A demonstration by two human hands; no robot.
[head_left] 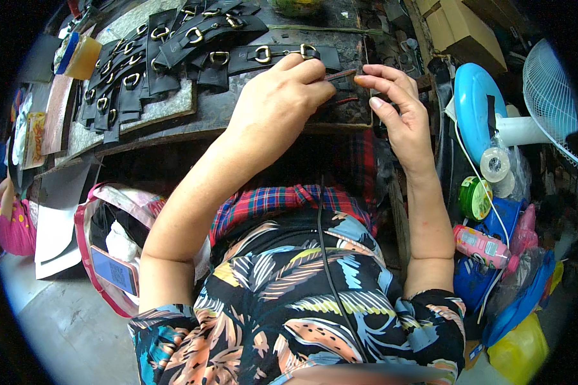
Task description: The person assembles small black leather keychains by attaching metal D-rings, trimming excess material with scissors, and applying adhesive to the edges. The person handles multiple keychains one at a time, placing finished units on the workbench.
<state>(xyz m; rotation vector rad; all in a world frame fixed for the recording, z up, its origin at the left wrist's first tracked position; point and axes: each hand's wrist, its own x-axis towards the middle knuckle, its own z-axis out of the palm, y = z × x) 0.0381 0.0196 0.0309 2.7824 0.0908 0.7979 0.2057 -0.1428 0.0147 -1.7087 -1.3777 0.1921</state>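
Observation:
My left hand (281,96) is closed over a black leather strap (244,59) with gold-coloured metal rings, on the dark workbench (212,119). Its fingertips are hidden from view. From beside them a thin brownish stick-like piece (341,75) points right, and whether the fingers grip it I cannot tell. My right hand (401,106) is open at the bench's right side, with its fingertips close to the far end of that piece. A short thin red piece (347,100) lies just below.
Several more black straps with metal rings (131,80) are heaped on a pale slab (176,106) at the left. A white fan (552,96), a blue round fan base (472,115) and a pink bottle (481,247) crowd the right. A bag holding a phone (114,269) hangs lower left.

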